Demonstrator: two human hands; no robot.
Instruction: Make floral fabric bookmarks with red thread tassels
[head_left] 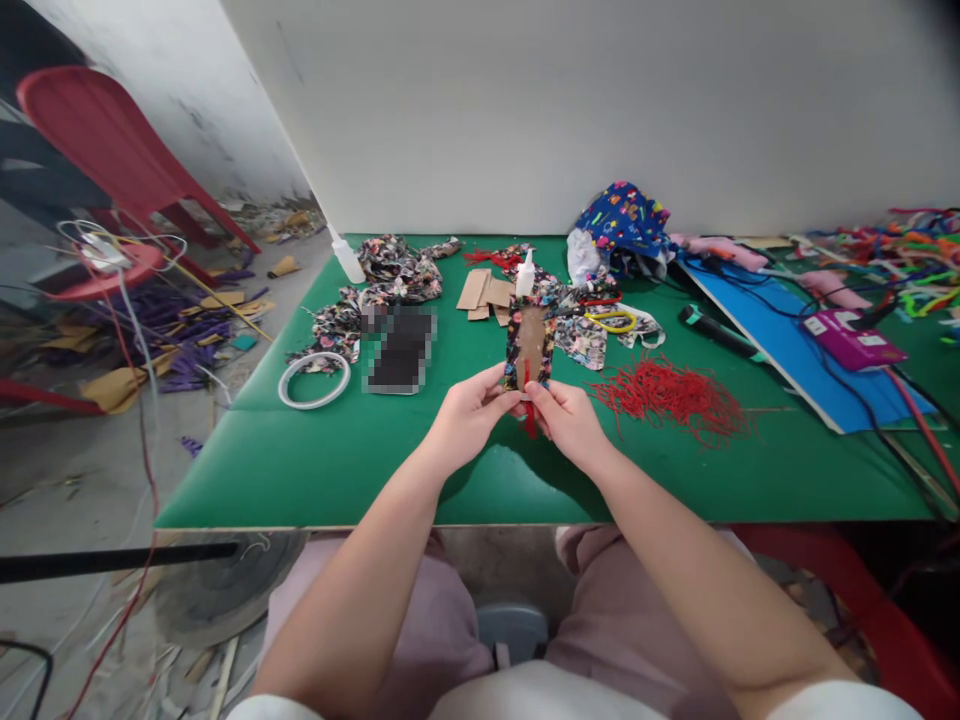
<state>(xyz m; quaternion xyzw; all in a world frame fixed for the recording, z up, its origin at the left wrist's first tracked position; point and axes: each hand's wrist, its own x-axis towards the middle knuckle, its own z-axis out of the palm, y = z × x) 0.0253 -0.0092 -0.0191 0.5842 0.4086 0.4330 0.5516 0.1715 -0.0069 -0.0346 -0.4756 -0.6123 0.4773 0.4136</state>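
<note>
Both of my hands hold a small cardboard piece edged with dark floral fabric [531, 335] above the table's middle. My left hand [474, 405] pinches its lower left corner. On the lower right corner, the thumb of my right hand [564, 412] presses down. A red strip [531, 420] runs along the lower part of the cardboard and hangs below it. Between the thumbs a narrow pale strip crosses the red one; its kind is unclear. Just behind the piece stands a white squeeze bottle [526, 275]. A pile of red cords [675, 397] lies right of my right hand.
On the green table [322, 480] are a tape roll [281, 385], a blurred dark rectangle [403, 355], floral fabric [397, 270], cardboard pieces [474, 292] and yellow-handled scissors [616, 320]. Rightward lie a blue board [780, 350], cables and pink glue guns [832, 290]. A wall stands behind.
</note>
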